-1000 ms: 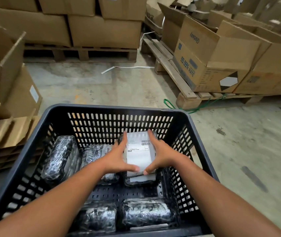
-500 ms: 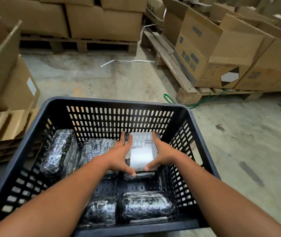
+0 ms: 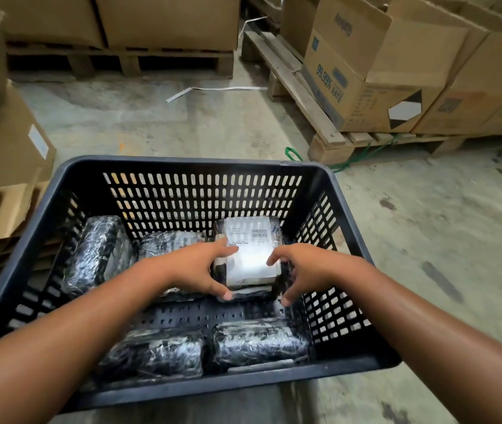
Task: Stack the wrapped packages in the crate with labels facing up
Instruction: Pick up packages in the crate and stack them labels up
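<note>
A black slotted plastic crate (image 3: 182,163) stands on the floor in front of me. Several black film-wrapped packages lie in it: one at the far left (image 3: 90,255), one beside it (image 3: 168,241), and two along the near wall (image 3: 152,353) (image 3: 259,341). At the far right a package with a white label (image 3: 251,249) facing up rests on top of another package. My left hand (image 3: 197,270) still cups its left side, thumb on the label's edge. My right hand (image 3: 303,270) hovers just off its right side with fingers spread.
Cardboard boxes on wooden pallets (image 3: 329,139) stand to the right and at the back. More cartons and flattened cardboard (image 3: 5,209) are piled at the left. A green strap (image 3: 292,154) and a white strip (image 3: 213,89) lie on the concrete floor.
Both hands lowered the labelled package onto the one at the crate's far right. The right hand has since come off its side; both hands have slid back toward me.
</note>
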A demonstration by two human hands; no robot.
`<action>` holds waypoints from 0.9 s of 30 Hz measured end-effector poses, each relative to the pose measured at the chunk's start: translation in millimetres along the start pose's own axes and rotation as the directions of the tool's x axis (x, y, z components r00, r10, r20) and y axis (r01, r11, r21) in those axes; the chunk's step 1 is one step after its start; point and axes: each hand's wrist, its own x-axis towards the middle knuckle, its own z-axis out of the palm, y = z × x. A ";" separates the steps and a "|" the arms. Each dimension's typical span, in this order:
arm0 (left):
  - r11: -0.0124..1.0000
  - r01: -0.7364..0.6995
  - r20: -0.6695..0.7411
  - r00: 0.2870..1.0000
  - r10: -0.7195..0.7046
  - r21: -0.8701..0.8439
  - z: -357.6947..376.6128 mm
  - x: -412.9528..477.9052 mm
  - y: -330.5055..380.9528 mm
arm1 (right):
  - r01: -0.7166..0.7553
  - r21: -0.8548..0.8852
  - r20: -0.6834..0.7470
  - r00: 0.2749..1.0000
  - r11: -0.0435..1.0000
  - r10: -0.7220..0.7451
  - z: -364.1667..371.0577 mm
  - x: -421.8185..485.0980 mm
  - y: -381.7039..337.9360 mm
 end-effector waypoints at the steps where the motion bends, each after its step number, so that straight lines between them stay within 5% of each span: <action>1: 1.000 -0.007 0.023 1.000 0.007 0.021 -2.3 -7.5 4.8 | -0.002 0.000 0.045 0.999 1.000 0.002 1.7 -3.8 1.2; 6: 1.000 -0.017 0.302 0.953 0.019 -0.009 8.7 -39.2 26.9 | 0.047 -0.068 0.315 0.949 0.997 -0.023 19.0 -16.3 -0.7; 10: 0.999 -0.052 0.420 0.906 0.046 0.001 27.2 -42.9 36.2 | 0.070 -0.128 0.381 0.924 0.989 -0.016 29.4 -13.9 -12.1; 13: 0.995 -0.091 0.385 0.920 0.072 0.030 28.7 -40.3 39.3 | 0.115 -0.154 0.350 0.935 0.981 -0.055 23.8 -15.1 -12.2; 18: 0.992 -0.112 0.170 0.978 0.121 -0.063 15.5 -36.2 30.6 | 0.099 0.125 0.171 0.978 0.987 -0.120 8.6 -13.2 4.0; 27: 0.952 -0.058 -0.023 0.998 0.054 -0.302 5.3 -40.9 6.7 | 0.157 0.109 -0.070 0.986 0.982 -0.150 7.7 -7.6 8.1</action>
